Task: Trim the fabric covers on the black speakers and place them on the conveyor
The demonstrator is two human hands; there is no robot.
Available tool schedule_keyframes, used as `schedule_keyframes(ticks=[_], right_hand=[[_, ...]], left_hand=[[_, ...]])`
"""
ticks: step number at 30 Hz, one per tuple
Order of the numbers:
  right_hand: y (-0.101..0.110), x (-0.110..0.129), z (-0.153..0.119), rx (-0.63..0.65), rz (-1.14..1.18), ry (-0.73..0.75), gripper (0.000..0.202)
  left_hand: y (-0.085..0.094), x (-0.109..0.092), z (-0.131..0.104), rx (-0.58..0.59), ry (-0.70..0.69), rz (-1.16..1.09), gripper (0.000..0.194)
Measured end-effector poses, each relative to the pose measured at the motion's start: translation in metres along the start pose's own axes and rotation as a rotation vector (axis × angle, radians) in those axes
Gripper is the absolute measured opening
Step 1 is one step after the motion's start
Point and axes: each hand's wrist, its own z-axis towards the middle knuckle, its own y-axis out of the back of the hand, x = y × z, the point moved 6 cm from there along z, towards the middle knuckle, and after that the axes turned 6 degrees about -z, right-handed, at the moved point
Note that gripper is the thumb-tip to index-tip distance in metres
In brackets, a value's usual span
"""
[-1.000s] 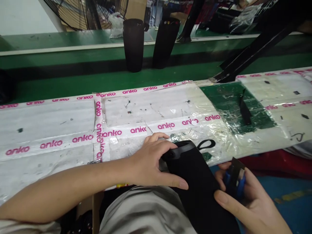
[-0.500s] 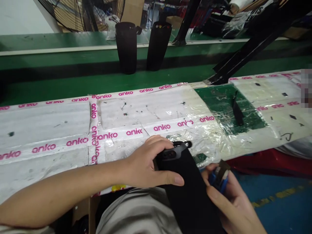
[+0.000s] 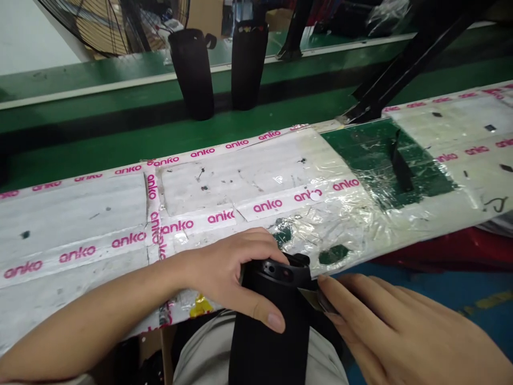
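My left hand (image 3: 244,278) is closed around the upper end of a black fabric-covered cylinder (image 3: 268,347), which looks like a portable speaker. Its end carries a smooth dark panel (image 3: 276,270) with small holes and a loop at the rim. The cylinder stands tilted over my lap. Beside its upper right edge, my right hand (image 3: 372,315) pinches a thin, flat blade-like tool (image 3: 312,300). The tool's tip lies against or very near the cylinder's side; I cannot tell which. Most of the tool is hidden by my fingers.
Two similar black cylinders (image 3: 192,75) stand on the green belt (image 3: 120,139) behind. The worktop (image 3: 240,182) is covered in white sheets and printed tape. A black strip (image 3: 401,163) lies on its green patch. A black slanted post (image 3: 412,59) rises at right.
My right hand has turned over and come up to the cylinder's upper edge; the blue part of its tool is now hidden. The cylinder has swung left and more upright.
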Motion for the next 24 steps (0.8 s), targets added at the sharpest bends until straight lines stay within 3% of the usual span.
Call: schedule_keyframes(ticks=[14, 17, 24], right_hand=[[-0.013, -0.004, -0.008, 0.035, 0.082, -0.060, 0.047], [-0.014, -0.002, -0.005, 0.052, 0.109, -0.008, 0.044], [-0.026, 0.005, -0.012, 0.131, -0.027, 0.030, 0.041]], left_hand=[[0.005, 0.003, -0.001, 0.012, 0.002, -0.012, 0.054], [0.004, 0.002, 0.000, 0.014, -0.001, -0.013, 0.052], [0.003, 0.000, 0.000, 0.010, -0.027, -0.023, 0.050]])
